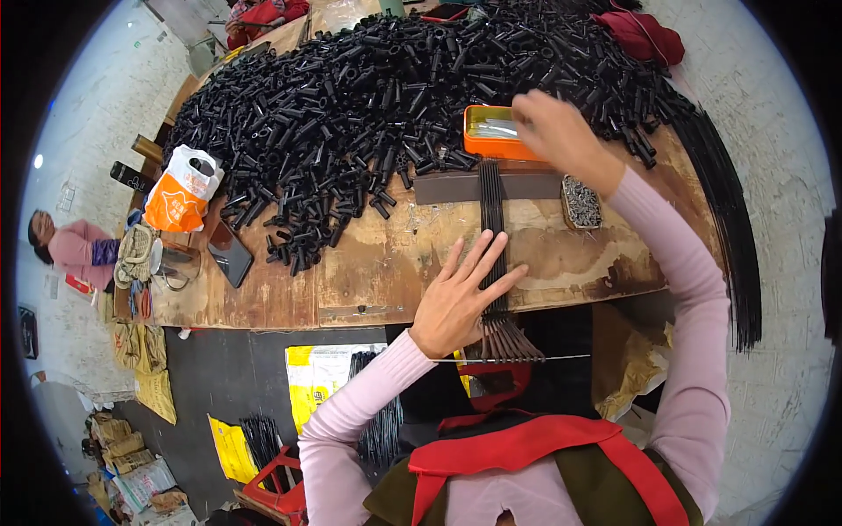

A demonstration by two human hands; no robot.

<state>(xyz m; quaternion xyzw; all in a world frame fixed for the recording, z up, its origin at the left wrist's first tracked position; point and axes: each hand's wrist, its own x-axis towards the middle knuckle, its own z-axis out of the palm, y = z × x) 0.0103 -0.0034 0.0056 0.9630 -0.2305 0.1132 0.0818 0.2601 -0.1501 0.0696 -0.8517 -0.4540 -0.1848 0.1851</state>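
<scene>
My left hand (460, 298) lies flat with fingers spread on a row of thin black rods (493, 197). The rods lie side by side across a dark flat bar (537, 186). Their brownish lower ends (509, 340) fan out past the table's front edge, where a thin straight metal rod (566, 357) crosses them. My right hand (561, 136) is raised at the right end of an orange box (500, 147) holding pale thin pieces. Its fingers look bent and are blurred, so whether they hold anything does not show.
A big heap of black tubes (386, 88) covers the wooden table's (368, 263) far side. A tin of small metal parts (581, 206), a phone (230, 254) and an orange-white bag (184, 193) stand about. Long black rods (732, 237) hang at the right edge. Another person (79, 250) is at far left.
</scene>
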